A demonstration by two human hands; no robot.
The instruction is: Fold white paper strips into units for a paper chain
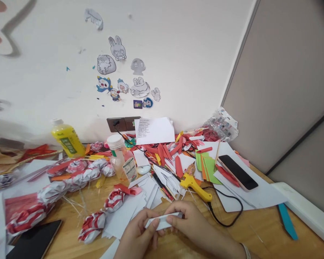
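Observation:
Between both hands, low in the middle of the head view, is a folded strip of white paper [163, 222]. My left hand [140, 230] pinches its left end, thumb on top and fingers beneath. At the right end, my right hand [187, 219] grips it with the thumb and bent fingers. Just beyond the right hand lies a yellow glue gun [197, 187] with a black cord. To the left of my left hand rest red-and-white paper flowers [93, 226] and loose white paper sheets [124, 212]. The undersides of the fingers are partly hidden.
A clear bottle [122, 158] and a yellow drink bottle [67, 138] stand at the back left. A phone [238, 172] lies on paper at right, a dark tablet-like device [34, 241] at lower left. Red paper scraps [164, 154] pile up against the wall.

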